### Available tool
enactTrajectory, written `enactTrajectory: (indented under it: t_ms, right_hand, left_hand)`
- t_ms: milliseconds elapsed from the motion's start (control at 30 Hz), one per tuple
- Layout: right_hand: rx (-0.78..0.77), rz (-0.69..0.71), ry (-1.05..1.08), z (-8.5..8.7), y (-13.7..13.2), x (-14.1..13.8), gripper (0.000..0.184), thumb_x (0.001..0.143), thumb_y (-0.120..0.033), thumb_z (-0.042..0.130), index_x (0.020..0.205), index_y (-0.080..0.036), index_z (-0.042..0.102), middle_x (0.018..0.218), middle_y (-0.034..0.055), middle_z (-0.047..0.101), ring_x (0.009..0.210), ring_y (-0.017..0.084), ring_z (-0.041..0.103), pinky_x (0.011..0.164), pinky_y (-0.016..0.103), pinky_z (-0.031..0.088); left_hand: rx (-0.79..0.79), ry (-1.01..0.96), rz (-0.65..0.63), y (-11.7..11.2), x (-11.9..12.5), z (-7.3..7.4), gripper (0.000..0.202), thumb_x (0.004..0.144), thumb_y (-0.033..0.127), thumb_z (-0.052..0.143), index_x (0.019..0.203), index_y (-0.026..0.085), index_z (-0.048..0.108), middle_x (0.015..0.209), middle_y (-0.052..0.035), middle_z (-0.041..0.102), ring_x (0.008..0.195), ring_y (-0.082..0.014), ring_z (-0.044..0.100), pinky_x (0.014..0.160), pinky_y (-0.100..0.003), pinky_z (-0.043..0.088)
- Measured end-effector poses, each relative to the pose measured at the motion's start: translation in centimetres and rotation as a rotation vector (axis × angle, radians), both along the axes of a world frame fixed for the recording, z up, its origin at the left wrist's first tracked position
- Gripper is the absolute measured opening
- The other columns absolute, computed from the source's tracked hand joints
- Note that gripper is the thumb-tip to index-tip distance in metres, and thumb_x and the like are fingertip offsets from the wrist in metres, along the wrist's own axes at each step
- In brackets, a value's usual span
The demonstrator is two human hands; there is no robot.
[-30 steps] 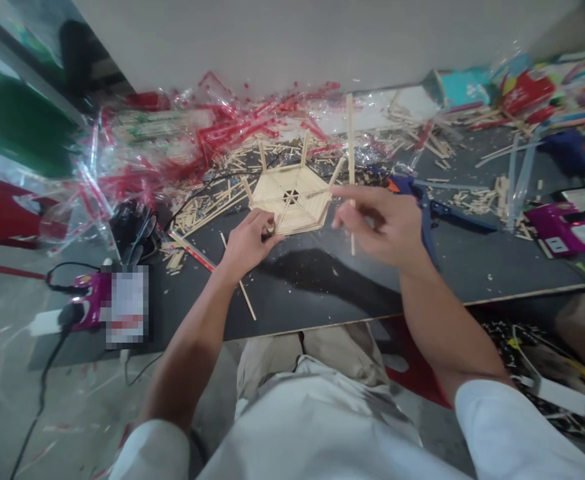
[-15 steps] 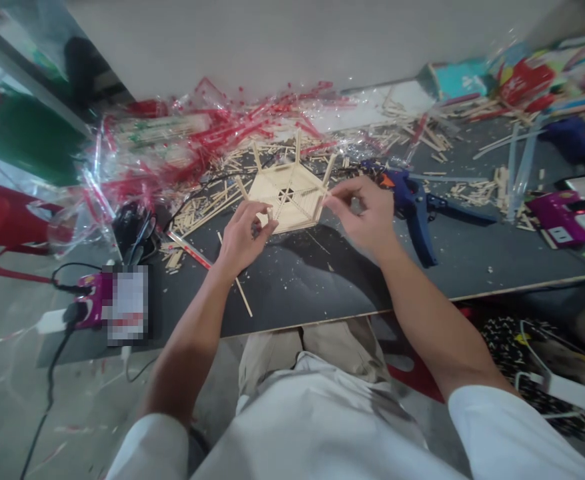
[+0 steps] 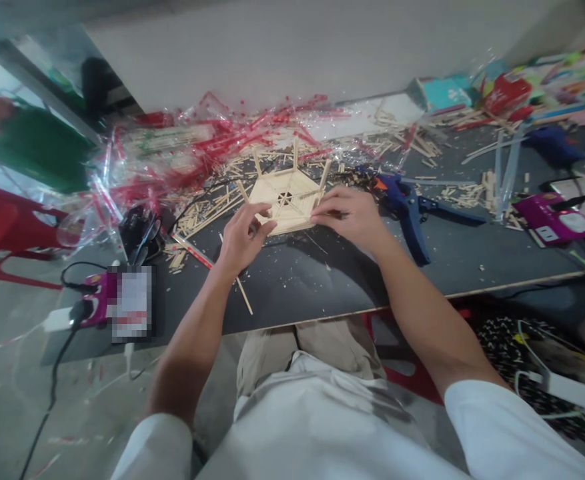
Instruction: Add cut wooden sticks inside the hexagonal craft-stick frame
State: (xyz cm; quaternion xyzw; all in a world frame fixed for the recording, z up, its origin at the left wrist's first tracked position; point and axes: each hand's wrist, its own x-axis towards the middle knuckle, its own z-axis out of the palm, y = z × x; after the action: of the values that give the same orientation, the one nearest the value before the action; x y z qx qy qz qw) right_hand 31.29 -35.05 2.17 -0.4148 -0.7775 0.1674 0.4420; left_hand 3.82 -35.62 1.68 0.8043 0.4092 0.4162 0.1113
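A pale six-sided frame of thin wooden sticks (image 3: 292, 217) lies on the dark table, with a spoked hole in its middle and several short sticks standing up at its corners. My left hand (image 3: 245, 237) is closed in a pinch at the frame's near-left corner, thumb and forefinger against it. At the near-right corner, my right hand (image 3: 355, 217) pinches the frame's edge with its fingertips. Whether a small loose stick sits between the right fingertips cannot be made out. A blue glue gun (image 3: 407, 217) lies just right of my right hand.
Heaped red-and-clear plastic wrappers (image 3: 207, 143) and scattered sticks cover the back of the table (image 3: 292, 287). A purple power strip (image 3: 552, 217) is at right, another purple power strip (image 3: 102, 297) at left beside a blurred-out device (image 3: 131, 303). One loose stick (image 3: 243, 293) lies near my left wrist.
My right hand has moved left and toward me along the frame, from its right corner to the near-right corner. My left hand stays at the near-left corner. The view has shifted slightly.
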Motion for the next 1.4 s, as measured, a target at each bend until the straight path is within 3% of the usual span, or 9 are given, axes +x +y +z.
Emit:
enactTrajectory:
  t_ms: [333, 500, 733, 933, 1100, 1400]
  right_hand:
    - [0.009, 0.018, 0.026, -0.1, -0.1, 0.1, 0.02, 0.087, -0.045, 0.079, 0.082, -0.025, 0.077, 0.089, 0.0033, 0.072, 0.068, 0.014, 0.061, 0.061, 0.031, 0.049]
    - [0.018, -0.001, 0.018, -0.1, -0.1, 0.0, 0.028, 0.087, -0.052, 0.078, 0.081, -0.025, 0.076, 0.086, 0.004, 0.072, 0.069, 0.015, 0.061, 0.06, 0.031, 0.049]
    - [0.038, 0.012, 0.014, 0.0, -0.2, -0.2, 0.025, 0.09, -0.047, 0.076, 0.08, -0.024, 0.075, 0.08, 0.0033, 0.07, 0.064, 0.014, 0.058, 0.056, 0.03, 0.045]
    - [-0.005, -0.006, -0.017, -0.1, -0.1, -0.1, 0.028, 0.089, -0.051, 0.075, 0.078, -0.025, 0.077, 0.072, 0.0014, 0.073, 0.059, 0.014, 0.059, 0.057, 0.03, 0.045]
    - [0.001, -0.001, -0.024, 0.1, -0.1, 0.1, 0.024, 0.089, -0.046, 0.076, 0.078, -0.025, 0.078, 0.071, 0.0008, 0.074, 0.059, 0.013, 0.06, 0.058, 0.03, 0.044]
    - [-0.052, -0.013, -0.008, 0.3, -0.4, 0.2, 0.018, 0.087, -0.037, 0.079, 0.077, -0.024, 0.074, 0.073, 0.0007, 0.071, 0.063, 0.014, 0.06, 0.059, 0.03, 0.044]
  left_hand:
    - [0.117, -0.055, 0.027, -0.2, 0.3, 0.5, 0.015, 0.101, 0.028, 0.066, 0.113, 0.021, 0.071, 0.1, -0.0032, 0.072, 0.067, -0.0071, 0.06, 0.065, -0.022, 0.05]
    - [0.096, -0.043, 0.05, -0.2, 0.4, 0.3, 0.017, 0.102, 0.03, 0.064, 0.113, 0.021, 0.072, 0.101, -0.0039, 0.072, 0.065, -0.0067, 0.059, 0.063, -0.022, 0.05]
    - [0.071, -0.025, 0.059, -0.4, 0.4, 0.0, 0.017, 0.103, 0.03, 0.062, 0.116, 0.022, 0.07, 0.1, -0.0039, 0.07, 0.067, -0.0077, 0.059, 0.062, -0.022, 0.049]
    - [0.088, -0.073, 0.055, -0.5, 0.7, 0.2, 0.015, 0.1, 0.025, 0.065, 0.114, 0.023, 0.068, 0.098, -0.0024, 0.064, 0.066, -0.0064, 0.057, 0.06, -0.021, 0.049]
    - [0.016, -0.098, 0.07, -0.3, 0.8, 0.2, 0.015, 0.098, 0.027, 0.067, 0.112, 0.022, 0.069, 0.088, -0.0011, 0.059, 0.066, -0.0082, 0.055, 0.06, -0.022, 0.05]
    - [-0.204, -0.203, 0.012, -0.4, 1.2, -0.2, 0.018, 0.099, 0.036, 0.064, 0.104, 0.019, 0.07, 0.086, -0.0016, 0.065, 0.065, -0.008, 0.058, 0.059, -0.023, 0.048]
